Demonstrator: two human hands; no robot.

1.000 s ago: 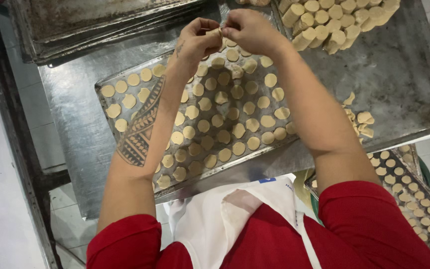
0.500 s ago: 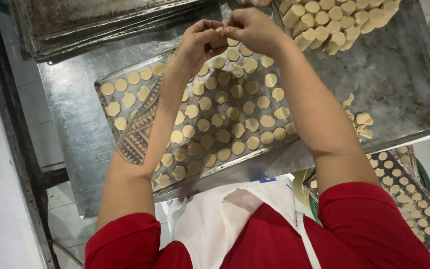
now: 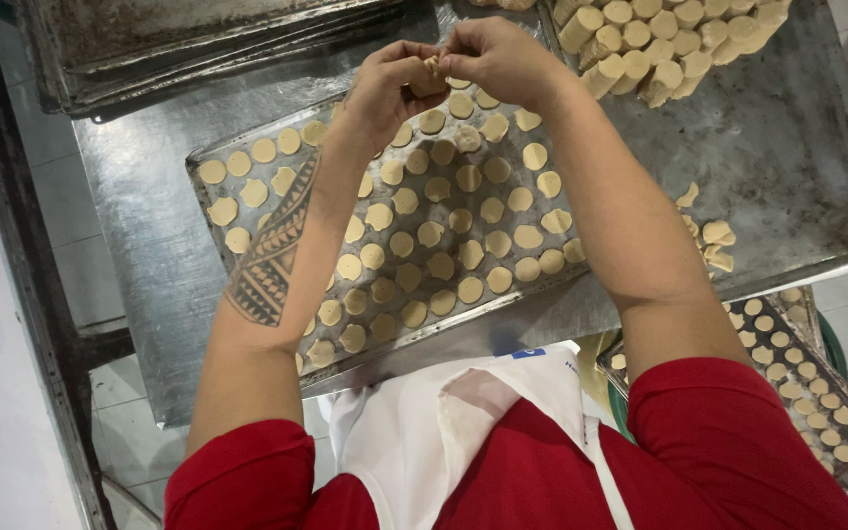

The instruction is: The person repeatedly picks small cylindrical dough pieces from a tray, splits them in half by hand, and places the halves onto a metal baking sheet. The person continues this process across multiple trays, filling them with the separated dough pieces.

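Pale dough piece (image 3: 433, 69) pinched between both hands.

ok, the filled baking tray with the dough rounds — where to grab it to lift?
Probably the baking tray by its raised rim at the two short ends, coming in from the sides. It lies flat on the metal table, dough rounds cover its floor, and both the left hand and right hand work above it.
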